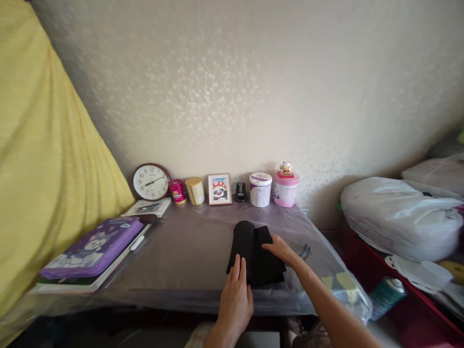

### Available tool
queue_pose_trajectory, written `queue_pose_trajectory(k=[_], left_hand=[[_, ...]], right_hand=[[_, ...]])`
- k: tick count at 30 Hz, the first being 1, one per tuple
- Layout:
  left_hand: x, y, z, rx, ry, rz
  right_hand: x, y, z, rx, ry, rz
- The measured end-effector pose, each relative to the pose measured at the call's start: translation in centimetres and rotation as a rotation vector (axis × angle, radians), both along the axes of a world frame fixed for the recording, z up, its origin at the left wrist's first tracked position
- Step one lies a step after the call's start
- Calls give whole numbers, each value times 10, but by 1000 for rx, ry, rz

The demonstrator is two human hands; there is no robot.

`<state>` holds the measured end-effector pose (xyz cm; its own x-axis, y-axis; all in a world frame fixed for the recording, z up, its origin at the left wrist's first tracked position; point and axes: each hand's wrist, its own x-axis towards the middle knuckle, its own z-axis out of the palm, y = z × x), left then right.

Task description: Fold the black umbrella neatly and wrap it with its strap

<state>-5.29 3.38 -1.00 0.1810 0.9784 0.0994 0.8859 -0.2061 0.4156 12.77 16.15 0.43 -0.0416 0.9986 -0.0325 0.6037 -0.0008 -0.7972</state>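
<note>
A black folded cloth (253,251) lies on the table (181,261), which is covered with clear plastic. My left hand (236,295) rests flat on the cloth's near left edge, fingers stretched out together. My right hand (280,249) lies on the cloth's right side, fingers extended over the fabric and pressing it down. Neither hand grips anything.
Along the wall stand a round clock (151,181), a pink can (177,191), a yellow can (195,190), a framed panda picture (219,189), a white tub (260,189) and a pink tub (286,188). A purple case (94,247) lies at left. Plastic bags (402,215) pile at right.
</note>
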Motion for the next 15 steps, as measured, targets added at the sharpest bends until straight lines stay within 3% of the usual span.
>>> queue_pose_trajectory(k=[15], left_hand=[[-5,2,-6,2,-69,15]], right_hand=[[-38,4,19,116,42,-18]])
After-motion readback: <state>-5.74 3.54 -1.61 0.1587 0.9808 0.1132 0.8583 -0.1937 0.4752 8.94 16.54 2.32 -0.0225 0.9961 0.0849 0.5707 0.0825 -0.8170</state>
